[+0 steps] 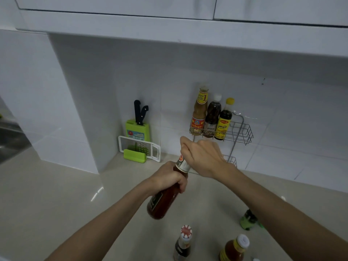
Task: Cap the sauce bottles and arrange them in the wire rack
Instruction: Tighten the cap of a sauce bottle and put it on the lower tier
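I hold a tall reddish-brown sauce bottle [163, 200] tilted above the counter. My left hand [167, 178] grips its shoulder. My right hand [201, 157] is closed over its top, hiding the cap and the mouth. The wire rack [243, 132] hangs on the tiled wall behind; its upper shelf holds three capped bottles: a tan one [198, 113], a dark one with a white cap [212, 117] and a dark one with a yellow cap [224, 121]. Two more bottles stand on the counter near me: a red-capped one [183, 243] and a white-capped one [235, 248].
A green knife block with two black-handled knives [138, 125] and a white grater [139, 147] sit in the wall corner at the left. A small green object [248, 220] lies on the counter at the right. A sink edge [9, 140] shows far left. Cabinets hang overhead.
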### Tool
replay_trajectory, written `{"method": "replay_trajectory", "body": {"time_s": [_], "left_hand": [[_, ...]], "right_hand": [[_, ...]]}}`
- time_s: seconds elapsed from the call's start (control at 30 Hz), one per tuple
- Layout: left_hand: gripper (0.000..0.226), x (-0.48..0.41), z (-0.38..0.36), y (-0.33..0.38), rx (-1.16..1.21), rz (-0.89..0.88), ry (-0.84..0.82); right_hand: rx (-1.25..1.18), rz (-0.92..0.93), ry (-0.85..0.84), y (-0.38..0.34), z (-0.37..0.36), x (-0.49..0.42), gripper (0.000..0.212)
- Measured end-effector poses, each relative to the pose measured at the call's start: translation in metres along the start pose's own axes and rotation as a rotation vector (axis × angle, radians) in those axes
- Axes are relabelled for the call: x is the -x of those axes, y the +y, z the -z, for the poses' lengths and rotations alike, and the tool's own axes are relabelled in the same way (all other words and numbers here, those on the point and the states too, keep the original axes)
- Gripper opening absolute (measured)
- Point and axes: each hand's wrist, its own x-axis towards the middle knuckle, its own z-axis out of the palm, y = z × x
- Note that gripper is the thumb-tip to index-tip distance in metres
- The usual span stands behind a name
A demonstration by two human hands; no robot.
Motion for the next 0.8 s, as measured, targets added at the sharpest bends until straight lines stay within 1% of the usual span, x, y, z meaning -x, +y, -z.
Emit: {"method": "replay_trajectory", "body": {"time_s": [0.07, 0.1, 0.13, 0.17, 0.2, 0.27, 0.3, 0.33, 0.37, 0.4, 0.43, 0.47, 0.53, 0.57, 0.63, 0.7, 0.73, 0.8], "left_hand": [[0.016, -0.001, -0.008, -0.005, -0.095, 0.031, 0.173], [0.017, -0.002, -0.010, -0.006, -0.127, 0.029, 0.214], [0.017, -0.001, -0.009, -0.006, -0.118, 0.008, 0.196], [0.014, 0.000, -0.007, -0.004, -0.068, -0.035, 0.099], [0.016, 0.002, -0.002, -0.001, 0.004, -0.087, -0.074], [0.019, 0.009, 0.008, 0.008, 0.166, -0.131, -0.459], [0.021, 0.011, 0.010, 0.013, 0.217, -0.132, -0.599], [0.023, 0.012, 0.011, 0.017, 0.236, -0.135, -0.685], [0.023, 0.012, 0.010, 0.020, 0.225, -0.145, -0.698], [0.021, 0.011, 0.008, 0.021, 0.186, -0.161, -0.628], [0.019, 0.009, 0.004, 0.022, 0.123, -0.179, -0.484], [0.016, 0.007, 0.000, 0.020, 0.063, -0.190, -0.304], [0.013, 0.000, -0.008, 0.014, -0.022, -0.151, 0.037], [0.012, -0.003, -0.012, 0.009, -0.053, -0.112, 0.155], [0.015, -0.011, -0.020, 0.000, -0.113, -0.040, 0.302], [0.022, -0.018, -0.025, -0.008, -0.219, 0.010, 0.388], [0.022, -0.020, -0.027, -0.010, -0.285, 0.027, 0.420], [0.020, -0.024, -0.033, -0.015, -0.424, 0.053, 0.472]], "right_hand": [[-0.065, -0.155, -0.019, 0.000, -0.009, 0.002, 0.017], [-0.108, -0.179, -0.042, 0.001, -0.010, 0.003, 0.020], [-0.155, -0.149, -0.067, 0.004, -0.008, 0.004, 0.028], [-0.190, -0.076, -0.084, 0.007, -0.003, 0.006, 0.036], [-0.203, 0.028, -0.082, 0.009, 0.005, 0.007, 0.043], [-0.170, 0.260, -0.034, 0.011, 0.024, 0.009, 0.045], [-0.144, 0.350, -0.010, 0.011, 0.032, 0.009, 0.042], [-0.127, 0.406, 0.003, 0.012, 0.038, 0.008, 0.037], [-0.118, 0.428, 0.007, 0.013, 0.042, 0.007, 0.030], [-0.112, 0.419, -0.003, 0.014, 0.044, 0.005, 0.025], [-0.100, 0.378, -0.020, 0.014, 0.044, 0.003, 0.021], [-0.083, 0.314, -0.032, 0.013, 0.041, 0.001, 0.019], [-0.077, 0.142, -0.034, 0.012, 0.031, 0.000, 0.016], [-0.091, 0.042, -0.032, 0.010, 0.024, -0.001, 0.014], [-0.103, -0.160, -0.050, 0.006, 0.007, -0.001, 0.012], [-0.063, -0.327, -0.114, 0.002, -0.006, 0.000, 0.011], [-0.001, -0.350, -0.161, 0.002, -0.013, 0.000, 0.015], [0.120, -0.324, -0.310, 0.004, -0.023, 0.004, 0.033]]}}
